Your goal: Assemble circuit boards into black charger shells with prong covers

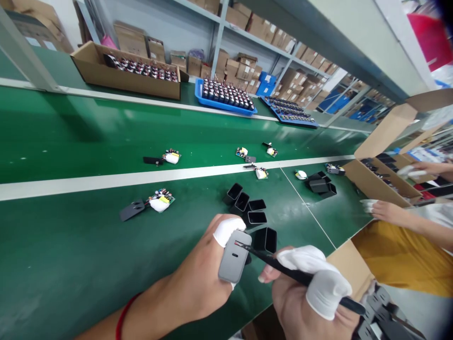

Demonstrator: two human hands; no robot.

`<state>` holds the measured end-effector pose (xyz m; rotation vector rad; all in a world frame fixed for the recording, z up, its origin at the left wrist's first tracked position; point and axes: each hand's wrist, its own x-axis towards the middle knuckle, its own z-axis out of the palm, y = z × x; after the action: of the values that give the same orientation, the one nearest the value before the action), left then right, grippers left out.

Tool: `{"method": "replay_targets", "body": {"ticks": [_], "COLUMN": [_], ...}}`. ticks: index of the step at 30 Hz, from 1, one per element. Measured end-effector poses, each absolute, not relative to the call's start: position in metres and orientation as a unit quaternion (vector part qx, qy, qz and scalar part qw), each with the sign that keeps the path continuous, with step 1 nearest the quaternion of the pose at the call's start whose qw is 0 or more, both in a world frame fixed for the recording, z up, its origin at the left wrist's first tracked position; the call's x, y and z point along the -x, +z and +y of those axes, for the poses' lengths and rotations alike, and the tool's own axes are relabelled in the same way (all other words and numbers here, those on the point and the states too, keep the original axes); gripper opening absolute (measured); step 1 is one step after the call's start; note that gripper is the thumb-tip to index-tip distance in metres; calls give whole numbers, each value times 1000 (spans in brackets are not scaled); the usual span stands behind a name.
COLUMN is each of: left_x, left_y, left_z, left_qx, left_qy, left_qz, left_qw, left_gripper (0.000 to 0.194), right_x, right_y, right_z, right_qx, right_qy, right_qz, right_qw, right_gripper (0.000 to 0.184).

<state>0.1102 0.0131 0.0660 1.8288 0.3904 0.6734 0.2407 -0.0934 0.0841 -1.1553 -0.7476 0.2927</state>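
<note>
Nearest the camera in the head view is the right hand (307,302), its fingers partly wrapped in soft white covers (322,293), pinching a slim, pointed black tool (283,268) much as one holds a pen. Just left of it, the left hand (198,269) has its fingers closed round a small matte-grey block with rounded corners (231,269), holding it above the green tabletop (71,250) with its end face toward the camera. That face's long axis slants from upper right to lower left. The tool comes in from the right, across this axis, its tip at the upper end of the face, above a small dark slot (235,255). Only the left hand touches the block directly; the right reaches it through the tool. Just beyond lie hollow black plastic cases (259,239).

The block's depth and far side are hidden, as are most left fingertips. Whether the tip enters an opening is hard to tell. The picture's bottom edge cuts off the right hand.
</note>
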Motion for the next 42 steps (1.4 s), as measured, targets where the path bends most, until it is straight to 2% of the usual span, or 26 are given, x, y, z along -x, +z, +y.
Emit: {"method": "replay_targets", "body": {"ticks": [6,11,18,22,25,28,30,33,35,42], "left_x": [-112,-113,-111,-110,-106,-95,-85,-71,-66,-61], "left_y": [66,62,60,59,56,50,43,30,19,-11], "left_z": [18,21,20,19,18,18,20,22,23,26], "left_qx": [-786,-785,-782,-782,-762,-674,-559,-373,-311,-253], "left_qy": [281,293,300,288,293,299,296,276,270,286], "left_qz": [154,180,178,182,223,315,357,384,383,350], "left_qw": [529,516,516,522,533,598,687,798,827,855], "left_gripper": [63,69,66,65,53,31,31,44,49,57], "right_x": [-239,-244,-244,-238,-246,-272,-298,-338,-359,-353], "right_y": [89,88,77,68,70,84,91,91,84,48], "right_z": [-95,-110,-116,-110,-104,-95,-82,-49,-18,124], "right_qx": [558,615,627,602,585,587,645,766,792,762], "right_qy": [129,83,170,144,97,65,62,63,56,105], "right_qz": [-355,-343,-331,-344,-354,-362,-380,-440,-476,-613], "right_qw": [739,705,684,706,723,721,660,465,377,181], "right_gripper": [28,20,35,38,47,47,46,53,55,41]}}
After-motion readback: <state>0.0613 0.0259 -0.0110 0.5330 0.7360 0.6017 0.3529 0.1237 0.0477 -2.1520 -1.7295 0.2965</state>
